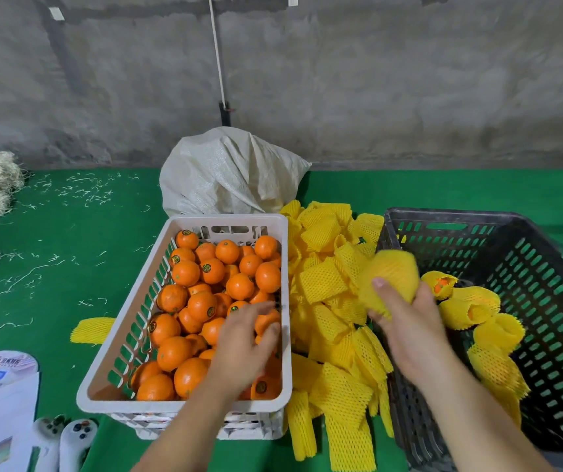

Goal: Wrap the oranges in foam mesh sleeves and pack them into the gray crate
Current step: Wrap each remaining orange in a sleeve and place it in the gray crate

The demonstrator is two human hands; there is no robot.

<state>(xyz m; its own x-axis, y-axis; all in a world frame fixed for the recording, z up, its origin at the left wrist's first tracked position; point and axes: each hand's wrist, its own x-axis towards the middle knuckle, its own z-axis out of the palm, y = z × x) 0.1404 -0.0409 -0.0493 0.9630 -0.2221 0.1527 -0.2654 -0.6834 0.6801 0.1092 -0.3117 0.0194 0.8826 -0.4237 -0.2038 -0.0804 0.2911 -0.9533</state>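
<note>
Your right hand (409, 321) clamps a sleeved orange (390, 279), thumb on top, right of centre, just at the near-left rim of the gray crate (545, 267). It's blurred, so I can't tell how far the mesh covers the fruit. Your left hand (244, 345) reaches into the white crate (184, 408) at lower centre, fingers curling over a bare orange (268, 321), not clearly gripping it. Between the two crates lies the pile of foam mesh sleeves (334, 321); a few wrapped fruits (484, 321) sit inside the gray one. Watch it: let go from this height and the orange could roll half out of its sleeve, like the one (440, 284) already peeking out beside your hand.
</note>
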